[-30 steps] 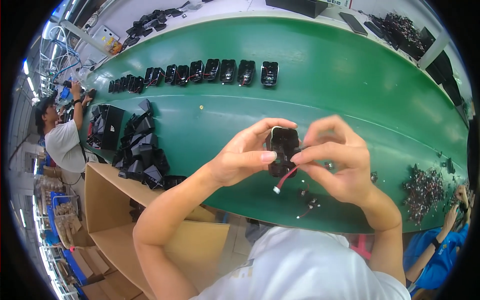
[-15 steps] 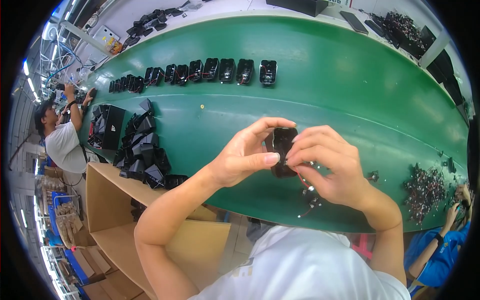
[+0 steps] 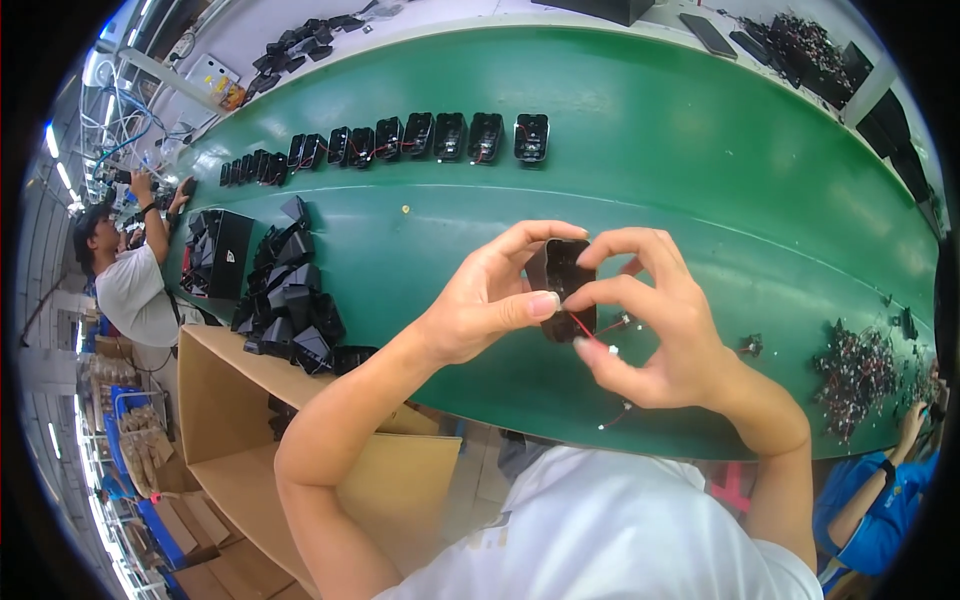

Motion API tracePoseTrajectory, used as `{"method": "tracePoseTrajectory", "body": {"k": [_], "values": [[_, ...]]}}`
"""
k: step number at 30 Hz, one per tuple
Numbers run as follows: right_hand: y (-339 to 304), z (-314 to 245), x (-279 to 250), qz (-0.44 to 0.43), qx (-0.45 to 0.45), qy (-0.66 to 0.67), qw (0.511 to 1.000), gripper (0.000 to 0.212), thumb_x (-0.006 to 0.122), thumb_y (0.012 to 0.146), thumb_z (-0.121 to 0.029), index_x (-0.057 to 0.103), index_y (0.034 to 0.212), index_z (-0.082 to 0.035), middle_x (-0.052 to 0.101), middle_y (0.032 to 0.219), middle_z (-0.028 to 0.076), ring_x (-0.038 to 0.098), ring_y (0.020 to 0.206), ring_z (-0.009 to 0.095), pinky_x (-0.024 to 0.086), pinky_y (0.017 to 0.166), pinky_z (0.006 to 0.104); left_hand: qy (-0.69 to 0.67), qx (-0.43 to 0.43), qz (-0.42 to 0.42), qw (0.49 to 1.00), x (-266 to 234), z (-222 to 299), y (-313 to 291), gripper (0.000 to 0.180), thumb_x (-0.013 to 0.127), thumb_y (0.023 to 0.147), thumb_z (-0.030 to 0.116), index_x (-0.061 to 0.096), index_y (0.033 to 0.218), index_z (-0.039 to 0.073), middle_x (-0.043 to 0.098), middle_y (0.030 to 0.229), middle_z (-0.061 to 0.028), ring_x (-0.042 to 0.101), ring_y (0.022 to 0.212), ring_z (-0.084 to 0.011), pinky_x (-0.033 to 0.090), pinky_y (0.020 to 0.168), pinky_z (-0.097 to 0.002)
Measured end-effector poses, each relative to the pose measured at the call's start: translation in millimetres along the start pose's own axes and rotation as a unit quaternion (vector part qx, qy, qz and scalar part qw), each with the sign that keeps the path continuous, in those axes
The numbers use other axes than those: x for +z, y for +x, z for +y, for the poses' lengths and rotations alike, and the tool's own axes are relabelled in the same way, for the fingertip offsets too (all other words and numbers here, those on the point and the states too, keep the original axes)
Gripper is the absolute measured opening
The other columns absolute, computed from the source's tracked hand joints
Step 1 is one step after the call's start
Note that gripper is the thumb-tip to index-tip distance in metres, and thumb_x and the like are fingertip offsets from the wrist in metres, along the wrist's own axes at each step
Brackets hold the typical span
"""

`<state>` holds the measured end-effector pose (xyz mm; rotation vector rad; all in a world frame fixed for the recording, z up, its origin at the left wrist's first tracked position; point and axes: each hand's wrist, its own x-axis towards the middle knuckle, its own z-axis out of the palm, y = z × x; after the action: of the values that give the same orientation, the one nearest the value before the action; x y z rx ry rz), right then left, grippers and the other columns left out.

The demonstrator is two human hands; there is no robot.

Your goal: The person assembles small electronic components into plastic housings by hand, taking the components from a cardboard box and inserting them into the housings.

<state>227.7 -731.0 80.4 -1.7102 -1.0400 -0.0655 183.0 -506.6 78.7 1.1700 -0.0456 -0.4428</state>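
Observation:
A black plastic case (image 3: 570,265), hollow and box-like, is held tilted above the green table. My left hand (image 3: 485,300) is closed around its left side, the thumb lying over the near rim. The fingertips of my right hand (image 3: 665,330) rest on the case's right edge and open face, with the thumb lower down at its near end. Out of the case, beside that thumb, runs a red wire (image 3: 582,326) with a small white connector (image 3: 613,350). What the right fingertips press inside is hidden. Another small wired part (image 3: 625,408) lies on the table below the hand.
A row of black cases (image 3: 450,137) holding wired parts stretches across the green table (image 3: 700,130). Left are piled black cases (image 3: 290,300), a black box (image 3: 232,255) and an open carton (image 3: 225,400). Wired parts (image 3: 855,370) heap at right. Co-workers (image 3: 130,285) sit at both ends.
Both hands and the case have shifted slightly up and left in the picture. My right fingers have spread, with the thumb moving away from the forefinger and showing more of the red wire.

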Motion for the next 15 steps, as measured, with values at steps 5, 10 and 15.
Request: {"method": "tracePoseTrajectory", "body": {"k": [5, 10, 15], "values": [[0, 6, -1, -0.033, -0.001, 0.007, 0.999, 0.034, 0.084, 0.066, -0.012, 0.070, 0.097, -0.008, 0.054, 0.130, 0.017, 0.055, 0.116, 0.032, 0.049, 0.086, 0.0407, 0.043, 0.028, 0.002, 0.999, 1, 0, 0, 0.074, 0.078, 0.086, 0.025, 0.039, 0.144, 0.001, 0.054, 0.131, -0.0131, 0.057, 0.120, -0.0230, 0.049, 0.103, -0.0396], [-1, 11, -2, -0.037, 0.032, 0.069, 0.996, 0.035, 0.084, 0.068, -0.009, 0.071, 0.100, -0.005, 0.052, 0.139, 0.019, 0.054, 0.128, 0.038, 0.048, 0.101, 0.0459, 0.015, 0.027, 0.010, 0.999, 10, 4, 2, 0.063, 0.075, 0.091, 0.017, 0.040, 0.142, 0.002, 0.051, 0.132, -0.0134, 0.055, 0.122, -0.0230, 0.053, 0.100, -0.0416], [0, 25, -3, -0.063, 0.054, 0.151, 0.985, 0.035, 0.084, 0.070, -0.007, 0.071, 0.102, -0.003, 0.054, 0.141, 0.020, 0.054, 0.131, 0.036, 0.046, 0.106, 0.0476, -0.007, 0.005, 0.067, 0.998, 13, -1, 4, 0.063, 0.074, 0.093, 0.020, 0.037, 0.139, 0.001, 0.056, 0.126, -0.0150, 0.064, 0.111, -0.0230, 0.061, 0.087, -0.0399]]}}
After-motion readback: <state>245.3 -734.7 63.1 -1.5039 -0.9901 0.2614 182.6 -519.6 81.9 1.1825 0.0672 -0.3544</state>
